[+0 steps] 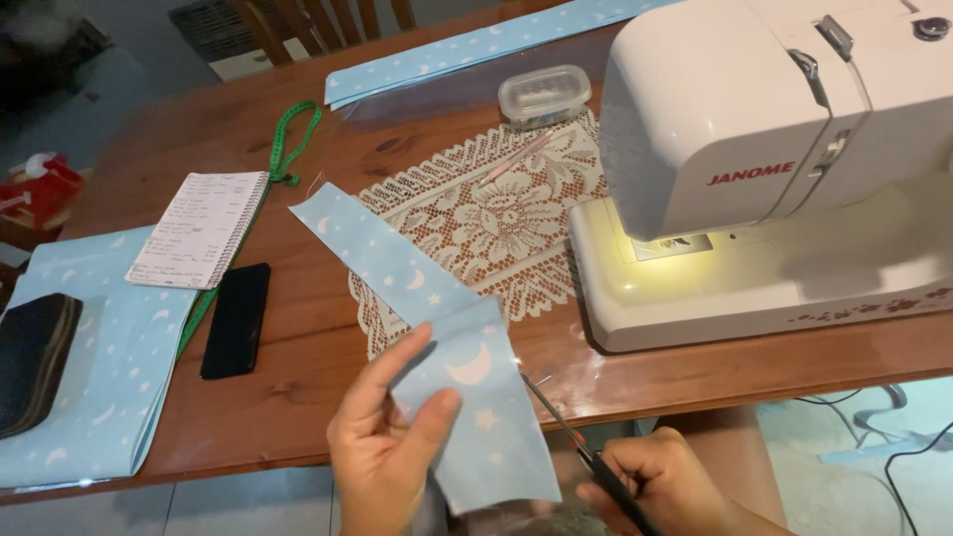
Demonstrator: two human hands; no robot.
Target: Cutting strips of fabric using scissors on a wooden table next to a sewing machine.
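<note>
Fabric strip [437, 328], pale blue with white moons and stars, hangs off the near edge of the worktop [298, 377]: its far end lies flat on the wood beside the lace runner [496, 208], and its near end is lifted clear. The left hand [382, 437] is clamped on that near end, thumb on top and fingers behind. The right hand [665, 481] is closed round the dark handles of a pair of scissors [571, 427], whose thin blades point up towards the strip's right edge and look to be just touching it; I cannot tell whether the blades are parted.

To my eye the cloth wants holding taut and flat, so the blades meet only the thread or edge meant, with the left thumb kept well back from the tips.

A white sewing machine [764, 169] stands at the right end, its lamp lit over the needle plate. Behind the runner sits a small clear lidded box [544, 94], and another blue strip [476, 45] lies along the far edge. Towards the left are a spiral notebook [199, 228], a black phone [236, 320], a green tape measure [283, 159], folded blue fabric [99, 377] and a dark case [32, 362]. A wooden chair [318, 20] stands beyond, and cables [893, 437] trail on the pale floor.
</note>
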